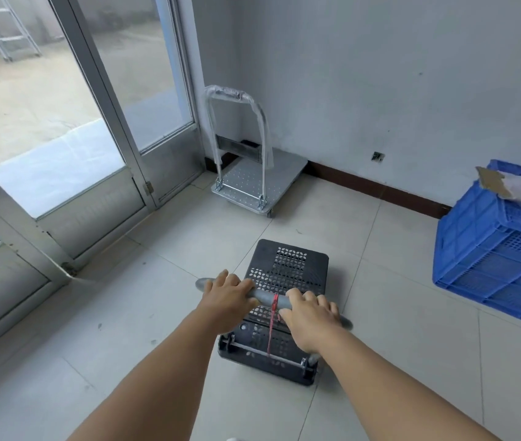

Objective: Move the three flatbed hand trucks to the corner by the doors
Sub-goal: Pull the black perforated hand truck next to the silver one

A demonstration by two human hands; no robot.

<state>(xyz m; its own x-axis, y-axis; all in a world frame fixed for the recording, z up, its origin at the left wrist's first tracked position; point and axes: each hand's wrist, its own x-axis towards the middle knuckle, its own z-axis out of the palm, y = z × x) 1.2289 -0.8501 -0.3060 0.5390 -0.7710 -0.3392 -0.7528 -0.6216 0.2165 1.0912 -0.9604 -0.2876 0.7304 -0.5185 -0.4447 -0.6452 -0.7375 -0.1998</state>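
- Head view looks down on a tiled floor (380, 313) where a black hand truck (287, 275) with a perforated deck stands on the tiles, well short of the corner.
- Both hands are on its grey handle bar (268, 299): the left hand (227, 296) has its fingers curled over the bar near its left end, and the right hand (311, 316) has its fingers curled over the bar toward its right end. A red string (273, 316) hangs from the bar between them.
- A silver hand truck (259, 186) is already parked in the corner, its far edge near the wall's dark skirting and its left side near the frame of the glass doors (119, 122); its upright handle is wrapped in clear plastic.
- My reading: this is the second truck being pushed in, so roughly one of three is placed. No third truck shows in the frame.
- Next, as I judge it, the black truck needs a straight push forward with a slight steer left, stopping just beside or behind the silver one without bumping its near edge.
- A blue crate (494, 249) holding cardboard and wrapping sits by the right wall, well apart from the path, so it should not interfere.
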